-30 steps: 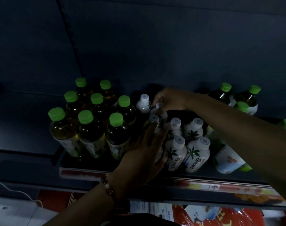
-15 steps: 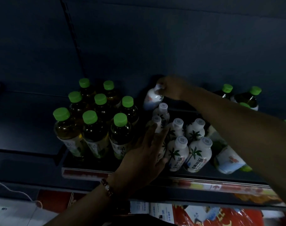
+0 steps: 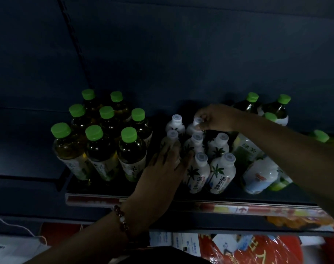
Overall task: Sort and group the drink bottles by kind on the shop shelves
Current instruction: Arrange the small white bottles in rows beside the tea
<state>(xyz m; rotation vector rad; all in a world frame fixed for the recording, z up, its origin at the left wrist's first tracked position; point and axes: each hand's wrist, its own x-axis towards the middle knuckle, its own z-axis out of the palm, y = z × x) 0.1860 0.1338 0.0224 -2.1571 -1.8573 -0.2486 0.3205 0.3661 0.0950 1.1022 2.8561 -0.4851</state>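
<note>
Since half a second ago, right hand (image 3: 216,118) has brought the lifted white bottle (image 3: 194,126) back down; it now stands at the back of the white cluster, beside another white bottle (image 3: 175,125), fingertips pinching its cap. Left hand (image 3: 165,166) lies with fingers straight and spread against the front-left white bottle (image 3: 171,140), gripping nothing; beaded bracelet (image 3: 121,219) at the wrist. White palm-tree bottles occupy the middle of the shelf (image 3: 97,198), with two at its front edge (image 3: 197,173) (image 3: 222,173) and two behind (image 3: 195,143) (image 3: 218,144). Green-capped tea bottles (image 3: 103,141) stand upright, packed together toward the shelf's left end. Toward the right end, more green-capped bottles (image 3: 265,107) stand at the back; a bottle with a pale label (image 3: 257,175) leans near the front edge. Below the shelf, red packaging (image 3: 257,250), dim and indistinct.
</note>
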